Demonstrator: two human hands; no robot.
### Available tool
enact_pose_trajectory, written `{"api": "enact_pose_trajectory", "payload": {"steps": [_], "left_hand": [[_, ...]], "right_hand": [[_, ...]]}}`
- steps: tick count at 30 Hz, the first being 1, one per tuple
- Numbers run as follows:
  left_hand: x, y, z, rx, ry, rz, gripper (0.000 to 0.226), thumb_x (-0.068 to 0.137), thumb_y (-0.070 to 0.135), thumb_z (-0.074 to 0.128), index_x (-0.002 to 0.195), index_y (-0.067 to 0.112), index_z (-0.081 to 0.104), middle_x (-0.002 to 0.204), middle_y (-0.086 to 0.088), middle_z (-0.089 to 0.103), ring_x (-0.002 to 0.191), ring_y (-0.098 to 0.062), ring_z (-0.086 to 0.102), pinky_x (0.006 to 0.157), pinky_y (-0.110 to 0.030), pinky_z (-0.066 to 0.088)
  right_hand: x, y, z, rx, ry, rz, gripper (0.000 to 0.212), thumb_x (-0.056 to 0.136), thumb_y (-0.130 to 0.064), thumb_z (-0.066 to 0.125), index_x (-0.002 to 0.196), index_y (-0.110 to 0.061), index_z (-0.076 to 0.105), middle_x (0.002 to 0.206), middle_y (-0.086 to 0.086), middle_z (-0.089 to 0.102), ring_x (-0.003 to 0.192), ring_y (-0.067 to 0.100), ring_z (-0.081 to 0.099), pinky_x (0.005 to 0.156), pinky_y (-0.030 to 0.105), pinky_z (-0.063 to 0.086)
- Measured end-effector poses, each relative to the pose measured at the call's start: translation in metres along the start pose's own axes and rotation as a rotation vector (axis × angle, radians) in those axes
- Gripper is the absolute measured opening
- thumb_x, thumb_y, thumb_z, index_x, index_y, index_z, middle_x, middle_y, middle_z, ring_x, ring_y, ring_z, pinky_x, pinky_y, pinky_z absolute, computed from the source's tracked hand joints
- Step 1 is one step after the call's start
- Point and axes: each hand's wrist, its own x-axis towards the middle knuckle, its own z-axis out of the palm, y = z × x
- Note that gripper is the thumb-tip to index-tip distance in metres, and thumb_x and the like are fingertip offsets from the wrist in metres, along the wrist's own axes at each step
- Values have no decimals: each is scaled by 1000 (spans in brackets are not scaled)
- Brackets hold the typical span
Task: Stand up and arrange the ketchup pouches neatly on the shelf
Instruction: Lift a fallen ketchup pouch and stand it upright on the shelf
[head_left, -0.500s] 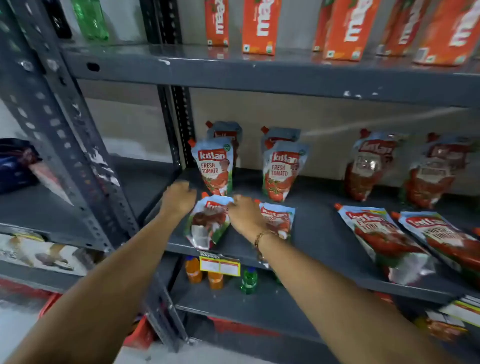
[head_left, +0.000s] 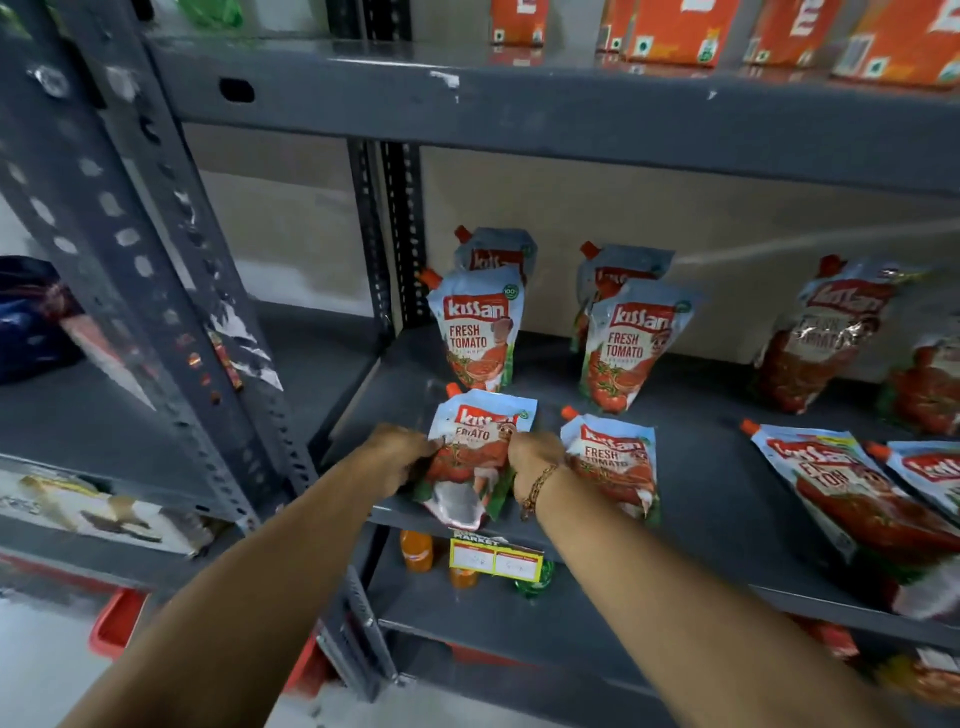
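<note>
Several Kissan ketchup pouches sit on a grey metal shelf (head_left: 701, 467). One front-left pouch (head_left: 475, 452) is tilted up off the shelf's front edge, gripped on its left side by my left hand (head_left: 397, 457) and on its right side by my right hand (head_left: 532, 462). Right beside it another pouch (head_left: 615, 457) lies flat. Behind them stand upright pouches in two short rows, one row led by a pouch (head_left: 478, 332) and the other by a pouch (head_left: 631, 345). Further right, a pouch (head_left: 852, 509) lies flat and a pouch (head_left: 815, 338) leans against the back wall.
A perforated grey upright post (head_left: 130, 249) stands at the left. The shelf above (head_left: 519, 98) carries orange juice cartons (head_left: 675, 31). A yellow price tag (head_left: 493, 558) hangs from the shelf edge, with small bottles (head_left: 415, 551) on the shelf below.
Both hands have closed on the sides of the front-left pouch and raised its top end, so its label faces me more. The view has moved closer.
</note>
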Motion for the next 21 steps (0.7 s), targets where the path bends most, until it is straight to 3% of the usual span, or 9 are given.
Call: {"api": "enact_pose_trajectory", "payload": {"steps": [2, 4, 7, 9, 12, 16, 19, 21], "left_hand": [[-6, 8, 2, -52, 19, 80, 15, 83, -1, 65, 96, -6, 65, 114, -26, 66, 98, -33, 65, 89, -44, 54], [-17, 19, 4, -95, 39, 229, 4, 83, -1, 64, 85, 3, 65, 101, -21, 69, 88, -27, 63, 75, -34, 54], [-32, 41, 4, -141, 80, 474, 17, 86, -4, 60, 76, 11, 62, 80, -4, 66, 75, -16, 60, 71, -23, 50], [-29, 47, 0, -113, 132, 561, 14, 86, -5, 58, 84, 8, 63, 82, -3, 65, 74, -11, 59, 76, -25, 51], [-17, 34, -5, 9, 208, 502, 12, 85, -3, 59, 85, 8, 63, 90, -11, 65, 84, -19, 58, 79, -34, 51], [-6, 19, -3, 53, 254, 412, 18, 86, -3, 57, 103, -3, 63, 95, -13, 65, 86, -20, 58, 75, -27, 53], [-9, 24, 0, 123, 241, 377, 4, 84, 1, 61, 86, 4, 63, 95, -14, 65, 85, -22, 59, 82, -37, 55], [-9, 21, 1, 228, 242, 265, 16, 82, 5, 65, 71, 12, 56, 91, -14, 65, 82, -25, 62, 78, -38, 58]], "right_hand": [[-8, -2, -4, 10, 54, -37, 23, 93, -13, 50, 85, 2, 66, 102, 11, 68, 83, 28, 66, 66, 32, 52], [-18, -11, -5, 16, 109, -189, 25, 94, -12, 47, 77, -4, 63, 102, 12, 70, 79, 26, 64, 63, 28, 49], [-31, -30, -12, -44, 147, -486, 24, 95, -6, 40, 108, -1, 60, 111, 11, 65, 100, 22, 60, 73, 21, 40], [-34, -36, -15, -107, 147, -644, 24, 98, -10, 39, 113, -2, 55, 110, 7, 61, 101, 16, 54, 73, 14, 35], [-21, -19, -12, -292, 102, -662, 22, 97, -12, 41, 107, 0, 56, 110, 14, 63, 103, 26, 58, 72, 22, 35], [-12, 0, -13, -337, 68, -622, 19, 97, -12, 42, 102, 0, 56, 108, 20, 65, 101, 31, 59, 72, 28, 40], [-9, -3, -16, -362, 71, -625, 18, 95, -8, 44, 101, 0, 59, 107, 18, 66, 102, 30, 60, 80, 33, 48], [-7, -6, -20, -406, 42, -618, 20, 92, -1, 44, 103, 1, 60, 108, 18, 67, 103, 30, 61, 84, 34, 49]]}}
